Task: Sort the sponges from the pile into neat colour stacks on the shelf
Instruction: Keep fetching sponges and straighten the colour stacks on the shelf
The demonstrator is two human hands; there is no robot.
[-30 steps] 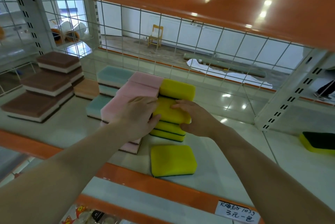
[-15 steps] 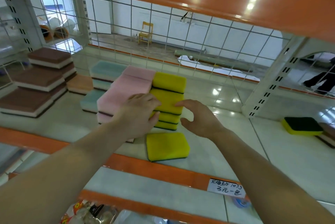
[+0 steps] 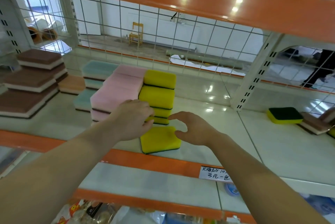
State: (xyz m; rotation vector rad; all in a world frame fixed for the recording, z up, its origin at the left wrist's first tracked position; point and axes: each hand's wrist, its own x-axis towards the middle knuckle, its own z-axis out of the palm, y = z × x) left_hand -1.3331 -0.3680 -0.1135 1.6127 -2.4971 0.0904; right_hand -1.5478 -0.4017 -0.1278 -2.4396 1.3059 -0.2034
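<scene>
Two yellow sponge stacks stand mid-shelf, a front stack (image 3: 156, 96) and a rear stack (image 3: 160, 78). Pink stacks (image 3: 116, 95) stand against their left side. A single loose yellow sponge (image 3: 159, 139) lies flat near the shelf's front edge. My left hand (image 3: 134, 118) rests with its fingertips against the left side of the front yellow stack's lower sponges. My right hand (image 3: 192, 129) hovers just right of the loose sponge, thumb and index finger loosely curved in a C and holding nothing. Another yellow sponge (image 3: 284, 115), dark side up, lies at the far right.
Teal stacks (image 3: 97, 69), an orange sponge (image 3: 71, 84) and brown stacks (image 3: 32, 78) stand to the left. A brown-and-white sponge (image 3: 315, 124) sits at the right edge. A wire mesh (image 3: 163, 42) backs the white shelf (image 3: 217, 133). An upright post (image 3: 253, 78) rises right of centre.
My right hand came off the top of the front yellow stack and drew back and down beside the loose yellow sponge. My left hand slid down to the stack's lower sponges.
</scene>
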